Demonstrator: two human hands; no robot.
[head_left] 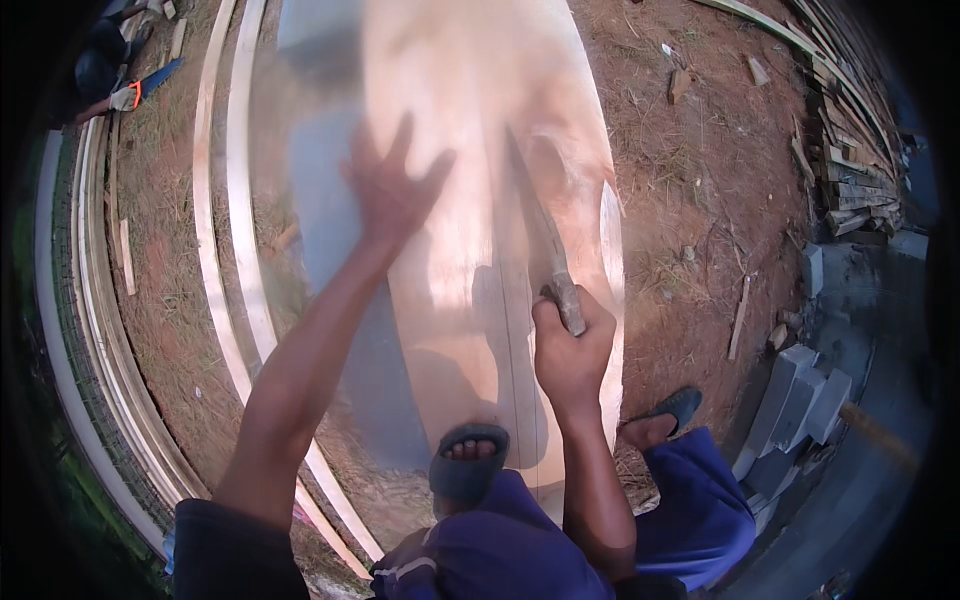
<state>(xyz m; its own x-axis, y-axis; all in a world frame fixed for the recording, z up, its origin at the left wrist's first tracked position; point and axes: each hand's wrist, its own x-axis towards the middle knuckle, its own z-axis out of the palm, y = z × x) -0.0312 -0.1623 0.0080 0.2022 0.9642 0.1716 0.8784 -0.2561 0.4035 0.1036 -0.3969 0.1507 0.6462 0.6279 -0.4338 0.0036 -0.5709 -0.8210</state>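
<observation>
A large pale plywood sheet (450,90) lies on the red dirt and runs away from me. My left hand (393,188) is spread flat on it, fingers apart, pressing near its middle. My right hand (570,345) grips the wooden handle of a hand saw (540,235), whose blade points up and away along a straight line on the sheet. My left foot in a dark sandal (468,462) stands on the sheet's near end. The right foot (665,418) rests on the dirt beside the sheet.
Long thin wood strips (215,250) lie left of the sheet. A stack of boards (850,150) sits at the right back. Grey concrete blocks (795,400) are at the right. Another saw with an orange handle (135,92) lies at the far left.
</observation>
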